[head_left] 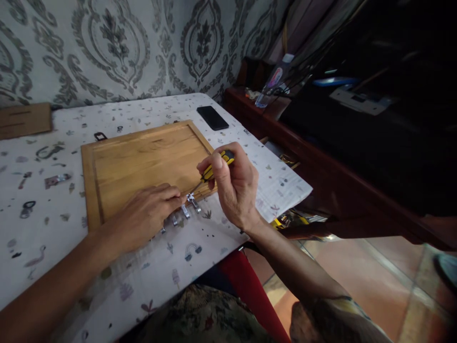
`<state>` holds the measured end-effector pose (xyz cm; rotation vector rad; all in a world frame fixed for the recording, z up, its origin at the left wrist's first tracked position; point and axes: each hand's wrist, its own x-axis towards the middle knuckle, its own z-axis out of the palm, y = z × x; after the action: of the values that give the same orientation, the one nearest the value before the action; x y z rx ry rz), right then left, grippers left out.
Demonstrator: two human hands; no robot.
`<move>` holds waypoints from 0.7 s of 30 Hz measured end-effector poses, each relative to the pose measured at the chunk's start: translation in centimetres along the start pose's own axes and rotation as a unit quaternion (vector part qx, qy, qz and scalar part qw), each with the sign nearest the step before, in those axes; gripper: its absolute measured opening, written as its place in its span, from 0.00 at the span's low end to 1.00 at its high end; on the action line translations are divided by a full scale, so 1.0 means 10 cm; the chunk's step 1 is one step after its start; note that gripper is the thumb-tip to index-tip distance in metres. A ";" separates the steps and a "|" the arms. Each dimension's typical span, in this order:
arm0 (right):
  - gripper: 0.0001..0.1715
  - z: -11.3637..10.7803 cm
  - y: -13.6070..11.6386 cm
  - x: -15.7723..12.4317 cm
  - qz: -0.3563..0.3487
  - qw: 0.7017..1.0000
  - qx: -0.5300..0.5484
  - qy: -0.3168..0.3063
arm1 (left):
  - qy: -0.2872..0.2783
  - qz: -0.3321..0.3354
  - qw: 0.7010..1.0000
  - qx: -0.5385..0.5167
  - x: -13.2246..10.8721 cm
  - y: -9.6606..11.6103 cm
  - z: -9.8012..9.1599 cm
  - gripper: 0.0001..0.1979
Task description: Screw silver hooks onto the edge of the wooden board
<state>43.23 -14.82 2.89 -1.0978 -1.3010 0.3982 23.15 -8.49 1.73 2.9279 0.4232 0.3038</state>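
A yellow-and-black screwdriver [213, 170] is gripped in my right hand [237, 188], its shaft slanting down to the left. The tip meets a small shiny metal hook [194, 204] at the near edge of a framed wooden board [143, 157]. My left hand [148, 209] lies over that edge with its fingers together, the fingertips pressed at the base of the hook beside the tip. More metal hooks, one of them a silver hook [184, 211], stick out over the near edge, partly covered by my left hand. My left thumb is hidden.
The board lies on a table with a patterned white cloth [250, 157]. A black phone [213, 118] sits behind it, cardboard [24, 120] at the far left, and a small metal piece [57, 180] left of the board. A plastic bottle [273, 81] stands on the dark cabinet [307, 157] at right.
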 end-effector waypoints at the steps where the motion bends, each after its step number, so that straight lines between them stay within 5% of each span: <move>1: 0.20 0.00 -0.01 0.00 0.001 1.000 -0.003 -0.001 | -0.001 0.001 1.000 0.002 0.00 0.00 0.00 0.21; 21: 0.23 0.00 -0.09 0.17 0.032 0.995 -0.063 -0.071 | -0.017 -0.010 1.000 -0.015 -0.01 -0.02 -0.01 0.19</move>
<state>43.37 -13.94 4.61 -1.2376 -1.4332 0.4545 23.00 -8.27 1.81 2.8928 0.4392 0.2565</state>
